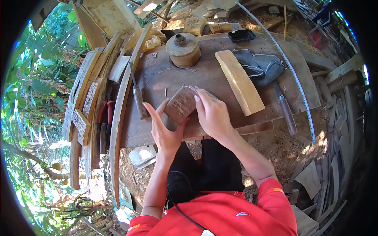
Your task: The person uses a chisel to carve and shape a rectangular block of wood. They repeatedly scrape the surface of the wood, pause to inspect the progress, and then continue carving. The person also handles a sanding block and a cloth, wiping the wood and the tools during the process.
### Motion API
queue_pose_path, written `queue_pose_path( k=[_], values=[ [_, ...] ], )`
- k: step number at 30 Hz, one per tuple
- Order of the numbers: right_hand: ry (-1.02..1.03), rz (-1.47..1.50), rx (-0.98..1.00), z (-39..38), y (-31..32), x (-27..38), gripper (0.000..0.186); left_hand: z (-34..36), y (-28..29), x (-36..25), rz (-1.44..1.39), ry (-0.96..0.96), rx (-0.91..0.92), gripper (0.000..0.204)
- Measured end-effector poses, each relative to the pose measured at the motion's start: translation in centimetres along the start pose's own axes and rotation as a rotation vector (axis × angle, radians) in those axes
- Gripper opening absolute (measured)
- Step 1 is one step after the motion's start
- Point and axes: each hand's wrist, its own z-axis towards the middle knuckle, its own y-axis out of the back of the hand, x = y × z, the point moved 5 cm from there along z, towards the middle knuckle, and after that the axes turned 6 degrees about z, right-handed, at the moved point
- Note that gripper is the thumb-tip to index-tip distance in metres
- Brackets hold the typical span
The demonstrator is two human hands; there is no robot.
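A small brown block (180, 105) with a rough face, seemingly wood, is tilted up between my hands above the workbench. My left hand (165, 131) grips its lower left side, with the thumb below and one finger sticking out. My right hand (210, 112) closes on the upper right side; a thin edge or strip shows at those fingertips, too small to make out. Left of my left hand lies a wooden-handled tool (138, 100) with a narrow blade. A short dark bit (165, 92) lies just beyond the block. To the right rests a long pale wooden piece (240, 82).
A round lidded pot-like object (183, 51) is set at the bench's (153, 74) far side. A black tray (241, 35), a dark cloth-like piece (267, 69) and a wooden-handled tool (287, 114) lie rightward. Curved planks (122, 106) and red-handled pliers (106, 114) line the left.
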Motion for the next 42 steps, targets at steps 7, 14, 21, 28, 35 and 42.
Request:
queue_pose_path(
  k=[7,14,21,28,35,42],
  values=[
    [0.579,-0.134,-0.089,-3.2,1.0,3.8,0.040,-0.3,-0.1,-0.5,0.024,-0.366,-0.020,0.117],
    [0.557,-0.184,-0.065,-4.9,-0.1,3.5,0.039,-0.9,0.4,-0.5,-0.151,-0.378,0.074,0.117],
    [0.513,-0.256,-0.141,-4.9,-0.4,3.2,0.038,-0.3,0.0,0.9,-0.292,0.050,0.119,0.128],
    [0.509,-0.304,-0.133,-3.2,-1.3,4.4,0.037,0.1,-0.1,-0.1,-0.246,0.130,0.039,0.128],
    [0.552,-0.400,-0.180,-2.4,-0.4,4.1,0.033,0.3,-0.5,0.3,-0.176,0.134,0.060,0.140],
    [0.531,-0.412,-0.202,-2.9,-1.0,3.9,0.033,-0.7,-0.6,0.8,-0.198,0.141,0.067,0.139]
  ],
)
